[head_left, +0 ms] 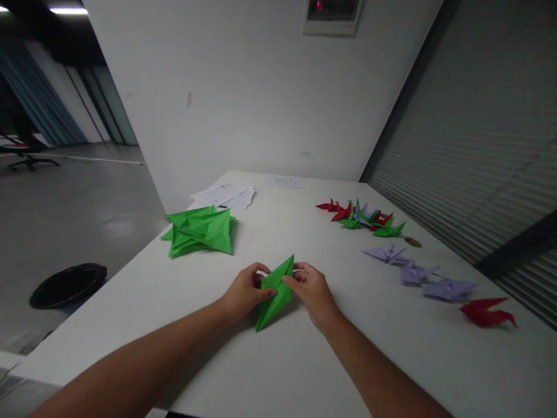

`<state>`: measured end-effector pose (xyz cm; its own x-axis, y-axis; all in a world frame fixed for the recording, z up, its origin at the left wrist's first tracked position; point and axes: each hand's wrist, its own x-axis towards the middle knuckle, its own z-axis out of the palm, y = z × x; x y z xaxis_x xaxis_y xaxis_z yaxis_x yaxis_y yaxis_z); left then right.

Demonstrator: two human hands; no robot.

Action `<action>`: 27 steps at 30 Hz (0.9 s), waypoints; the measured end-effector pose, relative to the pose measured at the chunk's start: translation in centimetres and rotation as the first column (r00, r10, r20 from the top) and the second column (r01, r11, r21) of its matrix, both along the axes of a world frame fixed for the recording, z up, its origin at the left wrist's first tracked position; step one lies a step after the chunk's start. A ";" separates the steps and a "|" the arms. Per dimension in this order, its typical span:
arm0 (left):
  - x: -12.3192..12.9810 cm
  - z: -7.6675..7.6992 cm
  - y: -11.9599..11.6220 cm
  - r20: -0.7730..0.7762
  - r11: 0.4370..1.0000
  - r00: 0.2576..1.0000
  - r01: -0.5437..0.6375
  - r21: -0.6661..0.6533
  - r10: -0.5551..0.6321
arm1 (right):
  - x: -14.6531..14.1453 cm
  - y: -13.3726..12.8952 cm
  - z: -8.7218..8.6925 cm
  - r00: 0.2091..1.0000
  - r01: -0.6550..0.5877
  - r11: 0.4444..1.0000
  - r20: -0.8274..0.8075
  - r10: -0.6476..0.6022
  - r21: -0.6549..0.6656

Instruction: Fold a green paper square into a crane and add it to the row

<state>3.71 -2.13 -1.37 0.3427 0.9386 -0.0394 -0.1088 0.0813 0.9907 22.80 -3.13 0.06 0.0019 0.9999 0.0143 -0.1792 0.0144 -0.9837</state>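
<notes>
A green folded paper (278,290), shaped like a long diamond, is held between both hands just over the near middle of the white table (322,360). My left hand (247,292) pinches its left side, thumb on the front face and fingers behind. From the right, my right hand (314,290) grips the upper right edge, its thumb lying on the front. The fingertips behind the paper are partly hidden. One point of the paper is turned up and away, the other down toward me.
Creased green papers (200,229) are stacked at the left, with printed sheets (226,194) behind. On the right lie a pile of folded paper cranes (363,217), purple cranes (448,288) and a red crane (487,313). A black bin (67,284) stands beyond the left edge.
</notes>
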 end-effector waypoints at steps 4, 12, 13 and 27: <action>0.1 0.2 0.0 0.043 0.999 0.998 -0.050 -0.012 0.050 | -0.2 -0.3 -0.3 0.997 -0.076 0.997 0.025 0.076 -0.028; 0.1 0.8 -0.3 0.057 0.999 0.998 -0.035 -0.005 0.035 | 0.1 -0.2 -0.6 0.987 -0.107 0.994 0.116 0.107 -0.006; 0.1 0.9 -0.4 0.061 0.999 0.998 -0.036 0.002 0.036 | 0.1 -0.2 -0.6 0.985 -0.121 0.993 0.121 0.120 -0.003; -0.1 0.7 0.0 0.112 0.992 0.986 -0.127 0.003 0.126 | 0.1 0.1 -2.1 0.987 -0.158 0.987 0.025 0.159 -0.036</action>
<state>3.57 -2.16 -0.70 0.2231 0.9748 0.0023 -0.2274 0.0498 0.9725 22.91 -3.01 -2.02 -0.1562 0.9875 -0.0221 -0.1492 -0.0457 -0.9878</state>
